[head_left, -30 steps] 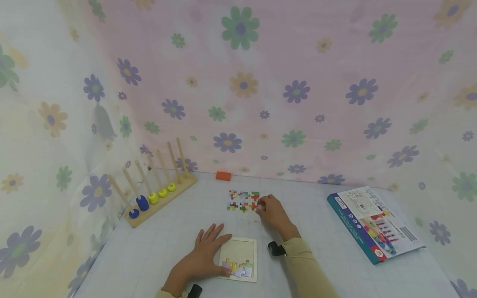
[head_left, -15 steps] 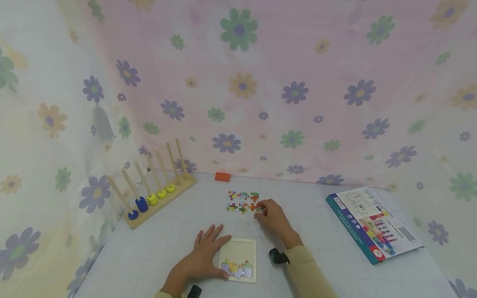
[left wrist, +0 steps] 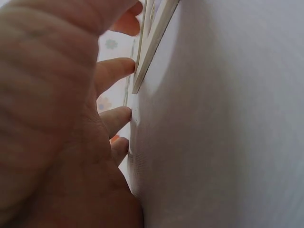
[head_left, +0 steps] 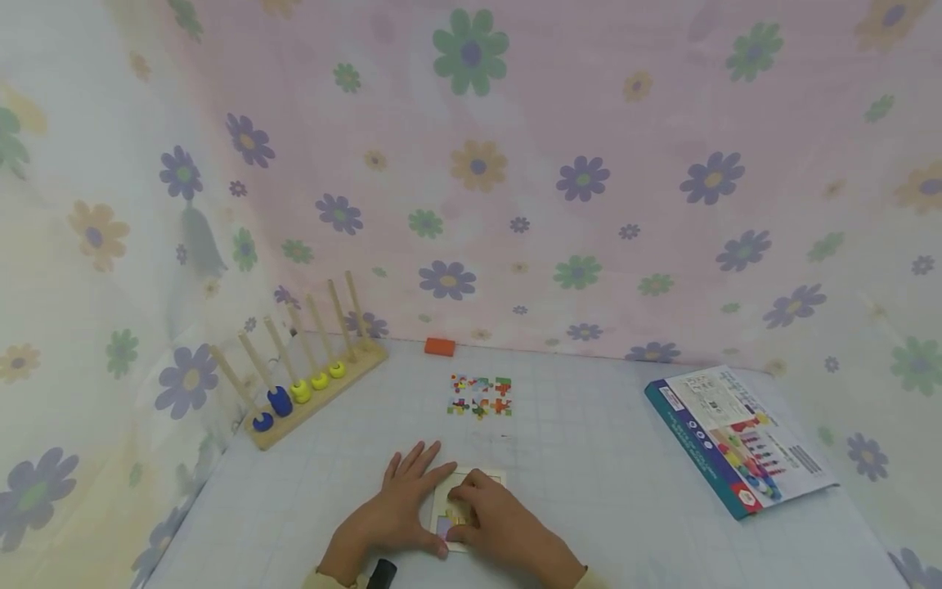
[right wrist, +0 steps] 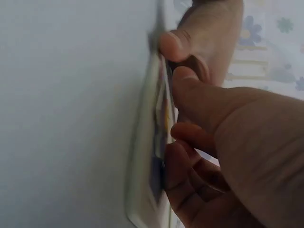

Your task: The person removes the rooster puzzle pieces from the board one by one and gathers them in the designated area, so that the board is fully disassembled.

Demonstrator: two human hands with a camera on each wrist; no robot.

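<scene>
In the head view my left hand (head_left: 401, 511) lies spread at the left side of a shallow wooden puzzle tray (head_left: 498, 476), its thumb along the lower left corner. The left wrist view shows a fingertip against the edge of the tray (left wrist: 154, 50). Over the tray is my right hand (head_left: 504, 528), fingers bent, thumb and fingertips down at the jigsaw pieces (head_left: 445, 523) in its lower part. The right wrist view has the fingers (right wrist: 178, 164) right at those pieces; I cannot tell whether one is pinched. The right hand hides much of the tray.
Several loose jigsaw pieces (head_left: 480, 397) lie in two rows beyond the tray. An orange block (head_left: 440, 347) is near the back edge. A wooden peg stand (head_left: 316, 397) with blue and yellow beads stands left, a flat box (head_left: 739, 442) right.
My right hand has moved from the loose pieces back toward me and down onto the tray. My left hand has stayed at the tray's left side.
</scene>
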